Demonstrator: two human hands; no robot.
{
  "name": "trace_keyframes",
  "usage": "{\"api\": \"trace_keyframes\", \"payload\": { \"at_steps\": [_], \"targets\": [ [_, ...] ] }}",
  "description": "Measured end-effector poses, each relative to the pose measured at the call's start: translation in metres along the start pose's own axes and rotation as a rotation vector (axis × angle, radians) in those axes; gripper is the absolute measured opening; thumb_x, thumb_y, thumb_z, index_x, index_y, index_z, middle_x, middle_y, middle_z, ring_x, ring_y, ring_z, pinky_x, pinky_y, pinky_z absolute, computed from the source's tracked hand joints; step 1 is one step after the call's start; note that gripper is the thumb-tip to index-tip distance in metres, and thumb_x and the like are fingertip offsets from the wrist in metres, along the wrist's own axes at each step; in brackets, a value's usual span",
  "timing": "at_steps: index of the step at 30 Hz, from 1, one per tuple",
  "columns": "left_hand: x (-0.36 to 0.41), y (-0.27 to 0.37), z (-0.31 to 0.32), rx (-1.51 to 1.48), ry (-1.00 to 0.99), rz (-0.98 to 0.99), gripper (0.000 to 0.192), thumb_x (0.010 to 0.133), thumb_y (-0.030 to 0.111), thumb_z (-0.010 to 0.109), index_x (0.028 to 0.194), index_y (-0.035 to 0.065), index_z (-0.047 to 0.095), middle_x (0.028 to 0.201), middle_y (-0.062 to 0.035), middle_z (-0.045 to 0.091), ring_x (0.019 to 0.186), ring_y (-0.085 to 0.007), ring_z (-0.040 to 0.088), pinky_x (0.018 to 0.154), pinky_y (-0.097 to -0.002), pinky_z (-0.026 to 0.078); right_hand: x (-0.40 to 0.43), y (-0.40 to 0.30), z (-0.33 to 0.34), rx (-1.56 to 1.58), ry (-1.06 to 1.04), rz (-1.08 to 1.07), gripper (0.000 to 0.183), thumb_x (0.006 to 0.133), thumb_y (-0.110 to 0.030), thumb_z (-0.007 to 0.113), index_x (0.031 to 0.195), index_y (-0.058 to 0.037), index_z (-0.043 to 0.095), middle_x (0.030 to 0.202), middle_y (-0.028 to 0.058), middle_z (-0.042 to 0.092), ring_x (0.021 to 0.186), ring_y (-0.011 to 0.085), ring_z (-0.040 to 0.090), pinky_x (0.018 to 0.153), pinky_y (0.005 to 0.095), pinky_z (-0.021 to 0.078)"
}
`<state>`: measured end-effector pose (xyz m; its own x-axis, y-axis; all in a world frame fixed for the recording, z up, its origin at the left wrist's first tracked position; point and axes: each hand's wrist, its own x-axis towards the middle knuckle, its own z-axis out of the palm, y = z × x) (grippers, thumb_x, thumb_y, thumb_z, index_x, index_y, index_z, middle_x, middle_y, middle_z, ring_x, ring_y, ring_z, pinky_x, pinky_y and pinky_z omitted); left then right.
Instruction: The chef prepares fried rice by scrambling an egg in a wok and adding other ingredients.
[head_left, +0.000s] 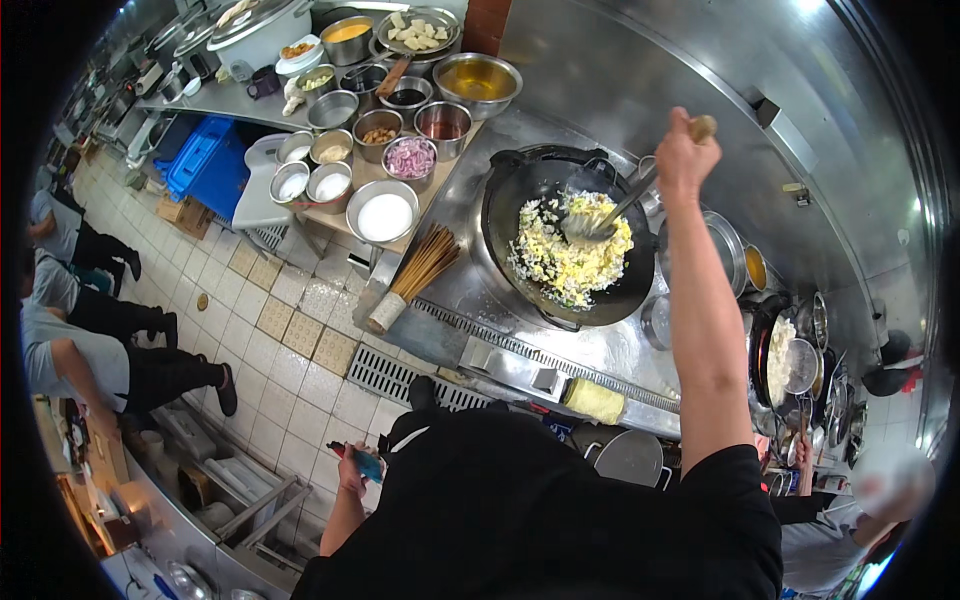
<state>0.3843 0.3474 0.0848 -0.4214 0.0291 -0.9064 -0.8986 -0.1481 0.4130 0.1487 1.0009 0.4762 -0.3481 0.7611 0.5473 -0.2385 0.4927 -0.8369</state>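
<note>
My right hand (684, 157) is closed around the handle of a metal wok ladle (592, 227), near its wooden end. The ladle's bowl rests in fried rice with egg (566, 262), with white grains, yellow egg and small green bits. That food lies in a large black wok (517, 187) set on a steel range. Low beside my body, my left hand (351, 472) grips a small teal and dark object (367, 463); the fingers partly hide it, so its kind is unclear.
A bamboo wok brush (420, 277) lies left of the wok. Beyond it, a board holds seasoning containers, including chopped red onion (410, 157) and oil (478, 79). A folded yellow cloth (595, 401) lies on the range's front edge. A co-worker (847, 517) stands at right by another wok (763, 360).
</note>
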Motion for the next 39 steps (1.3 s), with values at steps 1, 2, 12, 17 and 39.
{"api": "trace_keyframes", "payload": {
  "at_steps": [1,2,12,17,39],
  "targets": [
    [-0.002,-0.003,-0.004,-0.003,0.007,-0.004,0.042,0.094,0.055,0.037,0.108,0.0240,0.061,0.095,0.0015,0.068,0.080,-0.0139,0.065,0.068,-0.0321,0.046,0.009,-0.004,-0.005,0.055,0.010,-0.021,0.035,0.085,-0.018,0.069,0.059,-0.0027,0.050,0.057,-0.0056,0.045,0.056,0.0062,0.039,0.050,0.0284,0.0342],
    [-0.003,-0.006,-0.008,0.041,0.009,-0.013,0.042,0.094,0.056,0.037,0.109,0.0246,0.062,0.096,0.0018,0.068,0.083,-0.0143,0.064,0.070,-0.0340,0.045,0.012,-0.005,-0.008,0.109,0.021,-0.041,0.035,0.085,-0.018,0.069,0.059,-0.0023,0.050,0.058,-0.0054,0.046,0.056,0.0061,0.040,0.050,0.0281,0.0347],
    [0.012,-0.021,-0.021,0.152,0.031,-0.006,0.048,0.091,0.060,0.039,0.113,0.0234,0.061,0.100,0.0035,0.068,0.092,-0.0146,0.062,0.081,-0.0428,0.041,0.002,-0.009,-0.040,0.121,0.056,-0.045,0.027,0.087,-0.012,0.066,0.067,-0.0065,0.050,0.054,-0.0027,0.045,0.048,0.0063,0.041,0.044,0.0253,0.0348],
    [0.002,0.002,-0.001,0.103,0.032,-0.023,0.046,0.091,0.058,0.040,0.112,0.0230,0.061,0.099,0.0034,0.068,0.091,-0.0137,0.062,0.077,-0.0397,0.043,-0.015,0.019,-0.080,-0.065,0.038,-0.207,0.030,0.089,-0.010,0.063,0.066,-0.0097,0.044,0.049,-0.0016,0.041,0.038,0.0079,0.038,0.036,0.0234,0.0318],
    [-0.029,0.055,0.042,0.355,-0.055,0.085,0.047,0.092,0.060,0.039,0.113,0.0223,0.060,0.105,0.0020,0.067,0.098,-0.0140,0.060,0.080,-0.0417,0.042,-0.032,-0.028,-0.032,0.407,-0.003,0.026,0.026,0.087,-0.012,0.066,0.069,-0.0090,0.048,0.053,-0.0025,0.045,0.041,0.0067,0.041,0.038,0.0241,0.0319]
  ]
}}
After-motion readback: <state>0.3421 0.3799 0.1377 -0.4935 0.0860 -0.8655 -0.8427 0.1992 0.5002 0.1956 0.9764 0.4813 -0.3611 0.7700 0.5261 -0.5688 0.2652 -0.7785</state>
